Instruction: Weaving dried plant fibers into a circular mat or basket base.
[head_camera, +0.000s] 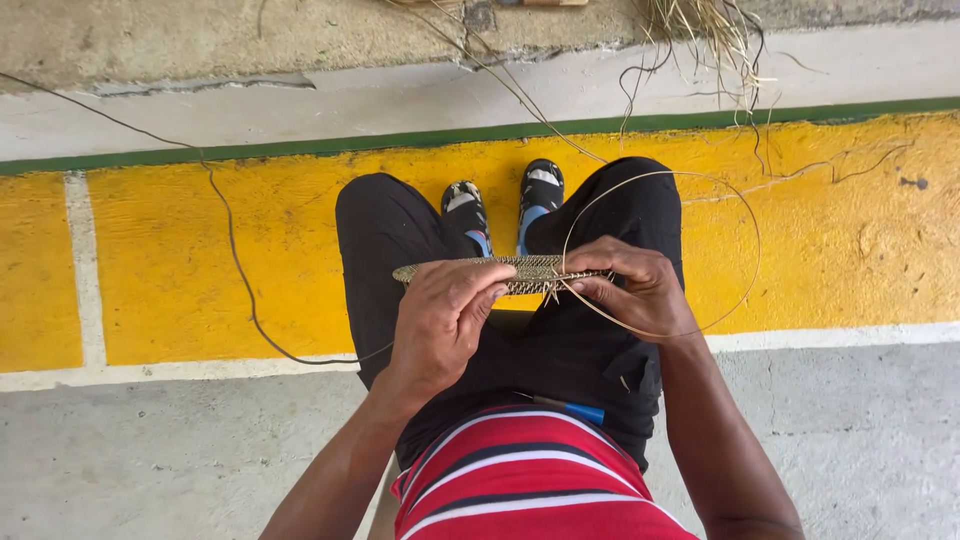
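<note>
A flat woven piece (530, 266) of thin tan cane lies edge-on above my knees. My left hand (445, 320) pinches its near edge between thumb and fingers. My right hand (635, 285) grips its right end, where short strand ends stick out. A long thin cane strand (745, 215) loops from that end in a wide circle to the right and comes back under my right hand. I am seated, in black shorts and a red striped shirt.
My two sandalled feet (505, 205) rest on a yellow painted floor band (200, 250) edged by a green line. Loose cane strands (700, 35) lie at the top right. A dark thin strand (235, 255) trails across the floor at left.
</note>
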